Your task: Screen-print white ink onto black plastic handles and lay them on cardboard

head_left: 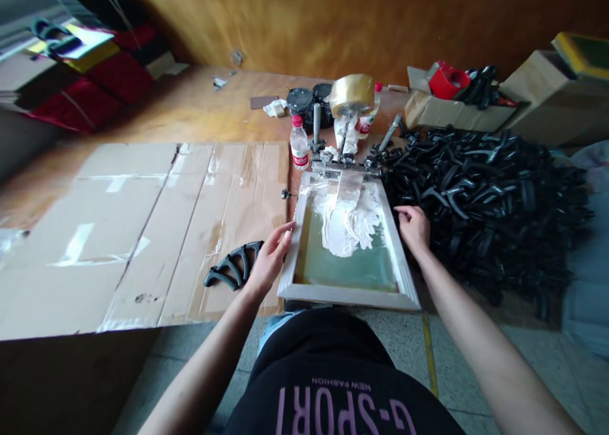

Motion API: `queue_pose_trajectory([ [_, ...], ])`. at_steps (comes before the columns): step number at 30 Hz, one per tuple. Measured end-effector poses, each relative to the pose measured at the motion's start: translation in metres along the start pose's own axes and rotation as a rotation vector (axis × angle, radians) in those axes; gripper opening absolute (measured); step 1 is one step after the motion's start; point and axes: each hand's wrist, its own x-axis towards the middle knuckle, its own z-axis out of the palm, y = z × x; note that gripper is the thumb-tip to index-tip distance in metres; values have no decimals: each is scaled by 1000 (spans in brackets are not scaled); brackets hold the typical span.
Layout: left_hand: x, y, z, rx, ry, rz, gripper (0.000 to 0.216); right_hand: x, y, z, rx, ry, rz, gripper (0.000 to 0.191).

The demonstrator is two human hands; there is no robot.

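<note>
A printing screen in a pale frame [349, 294] lies in front of me, hinged at its far end to metal clamps [347, 159]. White ink [345, 222] is spread over its green mesh. My left hand [270, 257] grips the frame's left rail, fingers curled on it. My right hand [413, 227] holds the right rail the same way. A black ribbed plastic part [233, 265] lies on the cardboard just left of my left hand.
A big heap of black plastic parts [485, 200] fills the right side. Behind the screen stand a water bottle [299, 143], black ink pots [301, 102] and a tape roll [352, 94]. Flattened cardboard [133, 226] covers the table's left. Boxes [537, 92] sit far right.
</note>
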Motion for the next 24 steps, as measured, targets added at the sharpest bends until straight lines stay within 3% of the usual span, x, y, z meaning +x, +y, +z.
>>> queue_pose_trajectory([
  [2, 6, -35, 0, 72, 10, -55, 68, 23, -14, -2, -5, 83, -32, 42],
  [4, 16, -62, 2, 157, 39, -90, 72, 40, -42, 6, -36, 67, -154, 55],
  [5, 21, -72, 2, 198, 52, -97, 71, 45, -59, 12, -67, 3, -214, 56],
  [7, 28, -84, 3, 258, 56, -98, 67, 44, -85, 25, -142, -182, -272, 38],
  [10, 31, -88, 1, 294, 43, -90, 62, 18, -98, 35, -208, -368, -344, 10],
  [15, 28, -86, 1, 281, 50, -85, 61, -22, -79, 12, -67, -551, -725, 25],
  [17, 27, -85, 2, 272, 60, -87, 61, -20, -76, 5, -27, -603, -736, 21],
  [21, 25, -80, 3, 226, 58, -85, 61, -16, -79, 12, -82, -432, -560, 17],
  [24, 21, -74, 5, 138, 46, -98, 62, -30, -76, 19, -33, -397, -599, 28],
])
